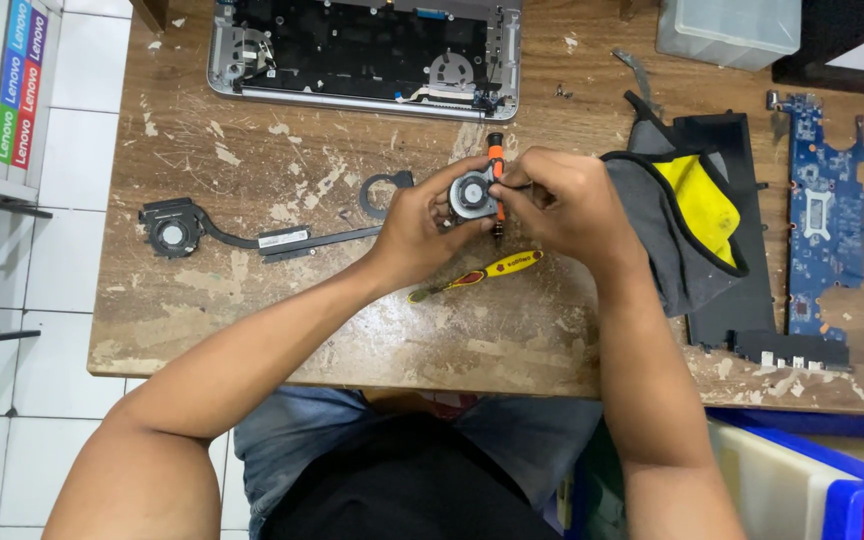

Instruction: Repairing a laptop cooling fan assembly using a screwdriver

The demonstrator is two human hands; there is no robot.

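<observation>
Two hands work over the counter (252,330): the left hand (414,225) grips a small round fan (470,196), the right hand (562,205) grips an orange-handled screwdriver (496,170) upright against it. Screw work appears in hand; next calls for steady tip seating

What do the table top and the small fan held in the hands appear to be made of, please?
The table top looks like brown wood, worn matt, with pale chips and scratches across it. The small fan, held by the left hand while the right hand holds an orange-and-black screwdriver against it, seems to have a dull grey metal or plastic housing; the picture cannot settle which.
</observation>
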